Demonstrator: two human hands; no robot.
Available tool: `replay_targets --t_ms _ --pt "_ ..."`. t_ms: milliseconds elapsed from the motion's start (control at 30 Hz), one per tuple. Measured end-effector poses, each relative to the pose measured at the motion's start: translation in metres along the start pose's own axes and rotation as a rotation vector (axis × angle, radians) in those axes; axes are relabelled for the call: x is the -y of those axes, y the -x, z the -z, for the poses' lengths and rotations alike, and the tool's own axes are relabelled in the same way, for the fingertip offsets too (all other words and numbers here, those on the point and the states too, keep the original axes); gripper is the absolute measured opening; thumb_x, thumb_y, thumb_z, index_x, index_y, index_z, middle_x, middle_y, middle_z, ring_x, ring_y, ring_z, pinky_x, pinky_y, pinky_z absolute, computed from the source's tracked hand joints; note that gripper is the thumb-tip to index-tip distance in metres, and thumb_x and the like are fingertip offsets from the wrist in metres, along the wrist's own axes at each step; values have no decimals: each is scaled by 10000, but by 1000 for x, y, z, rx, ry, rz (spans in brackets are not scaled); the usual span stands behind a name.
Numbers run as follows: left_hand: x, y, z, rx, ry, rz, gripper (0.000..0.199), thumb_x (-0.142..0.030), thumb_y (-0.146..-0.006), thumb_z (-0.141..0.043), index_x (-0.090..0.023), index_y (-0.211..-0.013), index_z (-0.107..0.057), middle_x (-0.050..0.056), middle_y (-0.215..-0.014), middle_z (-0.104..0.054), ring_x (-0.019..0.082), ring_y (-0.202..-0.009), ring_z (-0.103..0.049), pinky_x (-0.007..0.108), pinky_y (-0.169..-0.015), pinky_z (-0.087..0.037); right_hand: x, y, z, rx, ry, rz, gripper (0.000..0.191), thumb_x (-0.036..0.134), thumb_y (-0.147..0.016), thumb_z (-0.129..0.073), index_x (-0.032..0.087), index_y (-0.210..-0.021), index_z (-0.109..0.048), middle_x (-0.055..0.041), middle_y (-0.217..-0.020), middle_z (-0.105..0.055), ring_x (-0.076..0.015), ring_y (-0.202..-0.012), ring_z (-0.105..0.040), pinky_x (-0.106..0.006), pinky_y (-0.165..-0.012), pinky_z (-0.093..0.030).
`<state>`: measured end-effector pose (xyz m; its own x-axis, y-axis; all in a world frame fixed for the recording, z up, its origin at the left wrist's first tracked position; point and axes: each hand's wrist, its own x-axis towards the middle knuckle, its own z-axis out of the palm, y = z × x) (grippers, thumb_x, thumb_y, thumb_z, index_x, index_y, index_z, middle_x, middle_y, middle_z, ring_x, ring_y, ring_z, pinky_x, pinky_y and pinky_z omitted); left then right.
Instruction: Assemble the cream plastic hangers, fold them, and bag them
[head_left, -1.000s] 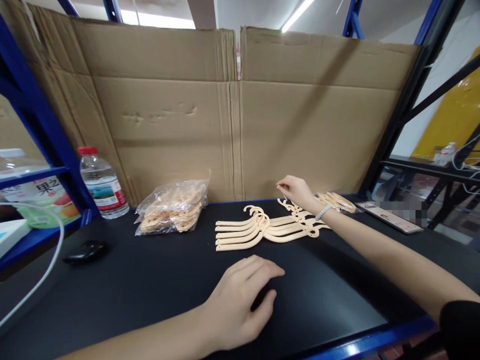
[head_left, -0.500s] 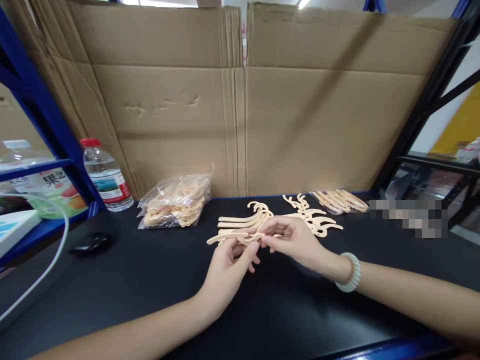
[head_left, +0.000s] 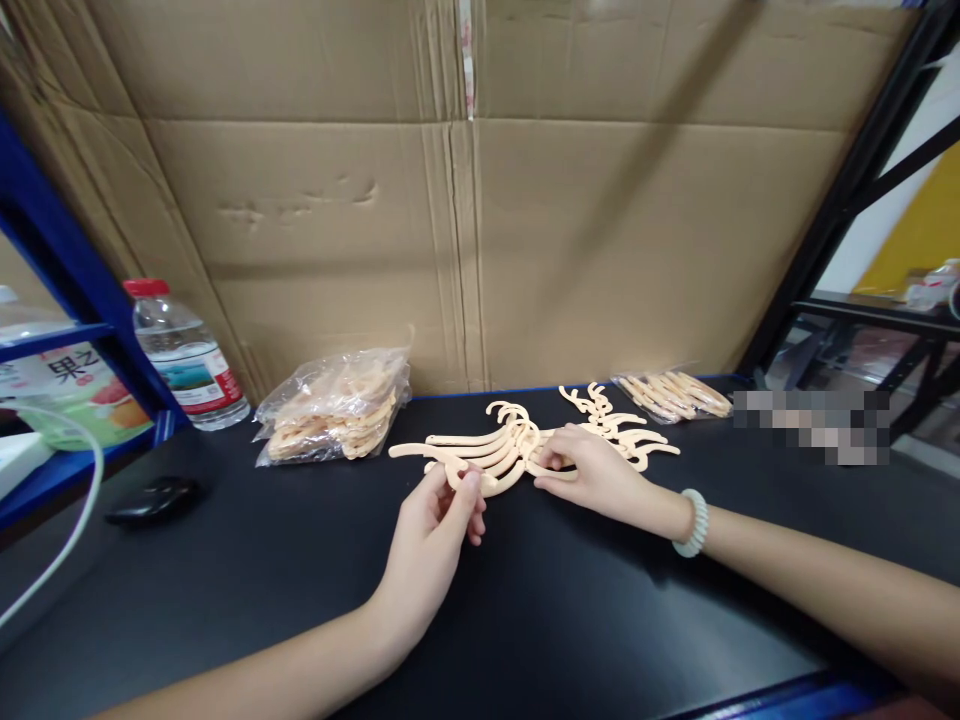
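Note:
Pinched in my left hand [head_left: 431, 525] is a beige curved hanger arm [head_left: 409, 451], its long end sticking out to the left above the table. My right hand [head_left: 592, 470] has its thumb and fingers closed around another beige hanger piece [head_left: 546, 470] at the right of the nearer group; part of it is hidden by the fingers. Just behind both hands lie several overlapping hanger arms [head_left: 469, 440] with small hooks [head_left: 510, 410] at the top. More loose hanger pieces [head_left: 652, 436] are spread beyond my right hand.
A clear bag of beige pieces [head_left: 330, 410] sits back left, a second bag [head_left: 675, 394] back right. At left are a water bottle [head_left: 195, 370], a black mouse [head_left: 154, 498] and a white cable [head_left: 94, 470]. Cardboard [head_left: 337, 250] walls the table's back.
My hands have moved apart: the left one went left with its hanger arm, while the right one closed on a piece at the group. The view has shifted slightly.

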<state>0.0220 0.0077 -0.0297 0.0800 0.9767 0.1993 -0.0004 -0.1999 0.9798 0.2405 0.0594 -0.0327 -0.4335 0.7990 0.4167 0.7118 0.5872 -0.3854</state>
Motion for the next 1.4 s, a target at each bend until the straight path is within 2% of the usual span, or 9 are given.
replay_targets --t_ms 133,267,467,567,633,833,1000,1167,1400 --pt "-2 -1 -2 -15 -3 -5 277 -431 -805 -669 -172 -846 -581 -33 -669 -523 97 -544 -497 207 -482 -440 5 0 -2 -26 8 -29 84 182 -780 -659 187 -767 -577 -12 -743 -607 -165 -715 -531 -291 -667 -413" --pt "-5 -4 0 -65 -10 2 286 -412 -746 -725 -168 -784 -580 -25 -673 -551 91 -528 -480 209 -482 -432 3 4 8 -64 -6 -37 137 208 -792 -630 196 -717 -516 -7 -718 -581 -163 -684 -525 -298 -644 -416" --pt "-9 -4 25 -68 -41 18 284 -408 -734 -748 -159 -812 -634 -1 -746 -573 91 -557 -473 214 -515 -428 -5 15 18 -120 -406 -112 128 264 -829 -614 212 -846 -498 2 -792 -574 -141 -710 -566 -275 -645 -491" --pt "-9 -4 33 -72 -1 33 265 -398 -744 -749 -160 -818 -659 -9 -721 -547 87 -560 -457 208 -519 -405 -6 18 19 -59 -581 -140 226 304 -839 -627 222 -1019 -516 20 -763 -564 -137 -696 -574 -287 -674 -514" --pt "-11 -4 35 -58 41 19 244 -380 -739 -758 -165 -807 -665 -17 -702 -523 87 -568 -451 205 -530 -397 -6 19 22 -24 -647 -161 218 334 -851 -625 215 -1012 -538 13 -757 -574 -135 -676 -577 -282 -652 -515" --pt "-14 -2 31 73 104 71 202 -334 -764 -754 -163 -741 -648 -8 -769 -521 79 -610 -429 190 -571 -390 4 22 35 -99 -617 -144 248 408 -916 -542 197 -794 -590 -16 -729 -579 -134 -645 -560 -268 -588 -482" --pt "-10 1 32 203 235 146 167 -307 -817 -715 -180 -794 -609 -7 -786 -500 99 -704 -446 191 -667 -425 8 25 35 -195 -605 -132 184 395 -903 -573 214 -907 -610 -21 -754 -610 -164 -678 -594 -313 -641 -498" --pt "-11 1 34 219 331 192 121 -267 -838 -690 -203 -829 -588 16 -929 -514 147 -856 -494 262 -773 -481 10 28 35 -194 -635 -92 170 367 -914 -565 208 -933 -621 -46 -835 -624 -172 -699 -607 -331 -643 -516" --pt "-14 0 35 288 379 225 48 -240 -888 -620 -217 -865 -585 16 -1009 -530 166 -901 -540 324 -824 -500 17 32 38 -181 -614 -9 104 284 -935 -548 211 -952 -621 -31 -905 -614 -136 -722 -605 -285 -649 -521"
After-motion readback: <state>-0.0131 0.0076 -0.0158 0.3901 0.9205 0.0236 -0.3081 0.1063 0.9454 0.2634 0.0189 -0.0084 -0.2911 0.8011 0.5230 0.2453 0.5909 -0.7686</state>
